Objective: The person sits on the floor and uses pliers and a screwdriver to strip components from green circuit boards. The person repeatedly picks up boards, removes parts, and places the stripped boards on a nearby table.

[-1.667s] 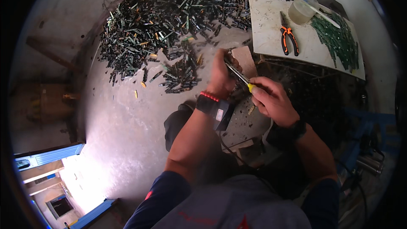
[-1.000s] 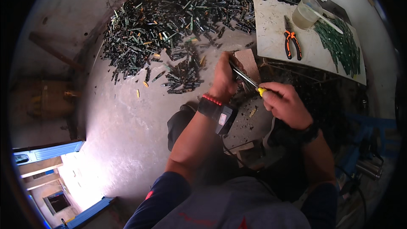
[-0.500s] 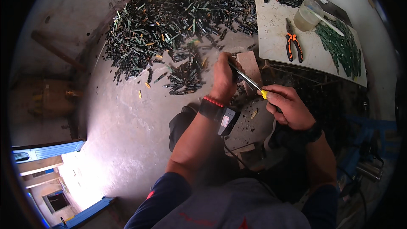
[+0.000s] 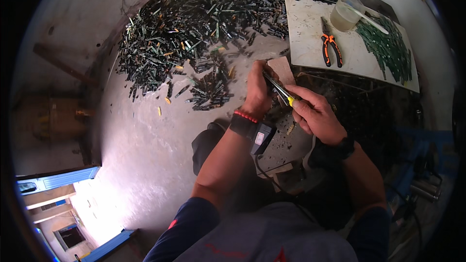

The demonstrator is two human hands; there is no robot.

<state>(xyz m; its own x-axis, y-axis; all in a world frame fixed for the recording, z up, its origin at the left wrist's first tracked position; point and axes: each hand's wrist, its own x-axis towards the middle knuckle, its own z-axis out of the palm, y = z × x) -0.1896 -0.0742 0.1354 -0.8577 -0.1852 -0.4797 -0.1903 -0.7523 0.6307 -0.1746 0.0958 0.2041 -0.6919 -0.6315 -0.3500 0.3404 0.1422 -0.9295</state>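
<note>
My right hand (image 4: 318,116) is closed on a screwdriver (image 4: 278,89) with a long silver shaft and a yellow-collared handle. The shaft slants up and left, and its tip end reaches my left hand (image 4: 257,87). Closed fingers of that left hand grip a small dark piece (image 4: 269,83), mostly hidden by the hand, so its exact kind is unclear. Just behind the left hand, a reddish-brown block (image 4: 281,70) shows. A large pile of dark strip-like parts (image 4: 194,34) covers the floor ahead, with a smaller heap (image 4: 211,90) nearer the left hand.
On the pale board (image 4: 306,43) at the right lie orange-and-black pliers (image 4: 331,48), a plastic cup (image 4: 346,13) of cloudy liquid, a white stick (image 4: 371,19) and many green strips (image 4: 388,48). A cable (image 4: 264,172) hangs below a black box (image 4: 262,137) on my left wrist.
My right hand has moved left and slightly up, bringing the screwdriver's handle closer to my left hand. The left hand keeps its grip; the whole view has shifted slightly.
</note>
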